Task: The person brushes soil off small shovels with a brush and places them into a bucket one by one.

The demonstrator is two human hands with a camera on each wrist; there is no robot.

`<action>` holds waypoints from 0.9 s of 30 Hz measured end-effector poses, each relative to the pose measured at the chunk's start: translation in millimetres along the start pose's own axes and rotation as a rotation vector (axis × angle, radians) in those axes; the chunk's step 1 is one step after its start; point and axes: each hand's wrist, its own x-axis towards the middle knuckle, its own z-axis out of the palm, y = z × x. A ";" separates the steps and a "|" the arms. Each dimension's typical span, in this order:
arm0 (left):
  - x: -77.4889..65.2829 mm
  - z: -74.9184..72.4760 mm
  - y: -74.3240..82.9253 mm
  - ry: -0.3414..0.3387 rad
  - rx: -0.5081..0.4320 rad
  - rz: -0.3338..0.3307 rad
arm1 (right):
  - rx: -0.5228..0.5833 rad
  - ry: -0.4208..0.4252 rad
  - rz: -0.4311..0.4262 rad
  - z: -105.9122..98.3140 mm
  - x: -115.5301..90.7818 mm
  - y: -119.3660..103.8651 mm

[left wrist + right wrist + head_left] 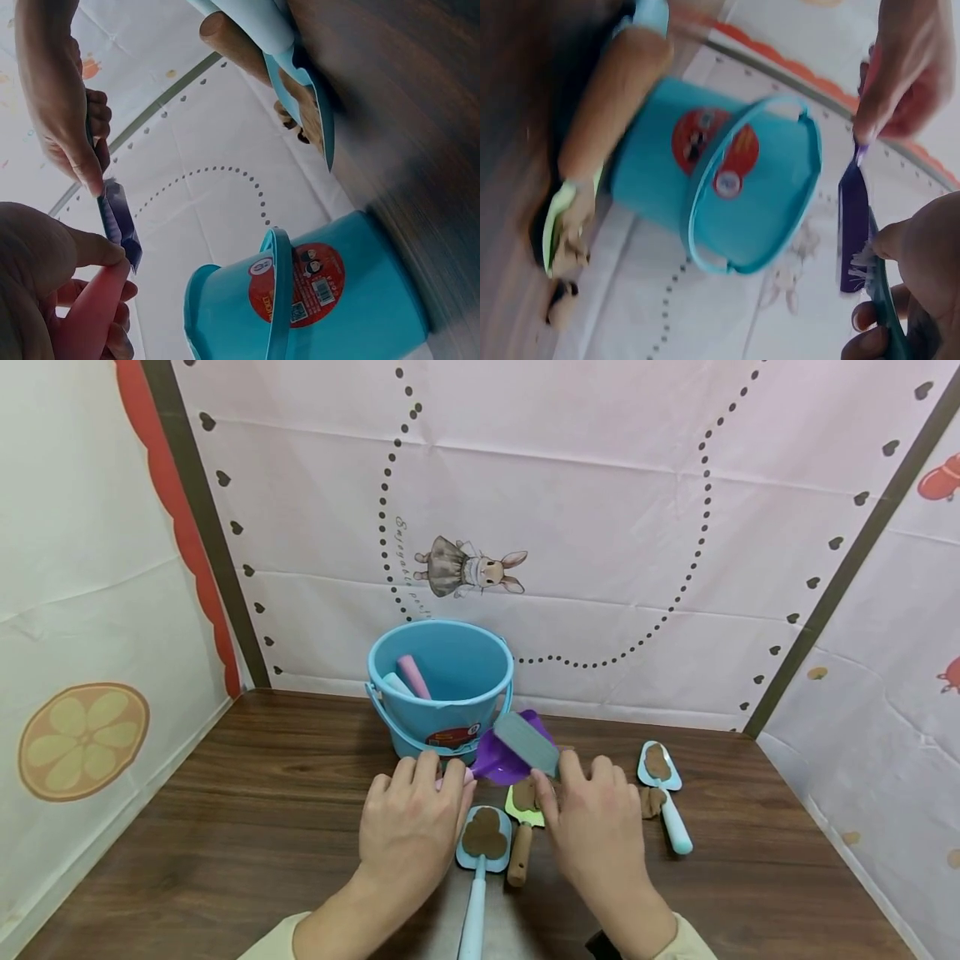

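My left hand grips the pink handle of a small toy shovel with a purple blade. In my right hand is a grey-green brush, pinched between thumb and fingers. The brush lies across the purple blade, and the right wrist view shows its pale bristles against the blade's face. Both hands are raised above the table, in front of a blue bucket. Below them lies a light blue shovel bearing a brown lump.
Beside that shovel lies a green trowel with a wooden handle, its brown load partly hidden. Another light blue shovel with brown material lies at right, a brown lump beside it. Pink and light blue handles stick up inside the bucket.
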 end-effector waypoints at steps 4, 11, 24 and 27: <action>0.6 -1.7 -0.5 -0.016 0.001 -0.009 | 0.001 0.060 0.020 -1.6 7.6 14.0; 0.2 -1.7 -1.4 -0.025 -0.009 -0.015 | -0.012 0.086 0.062 -3.3 14.2 29.4; -0.5 2.8 -6.0 -0.033 -0.064 -0.020 | -0.012 0.098 0.083 -4.1 13.4 30.4; -1.0 4.7 -8.4 -0.087 -0.114 -0.047 | -0.003 0.096 0.086 -4.7 13.3 29.9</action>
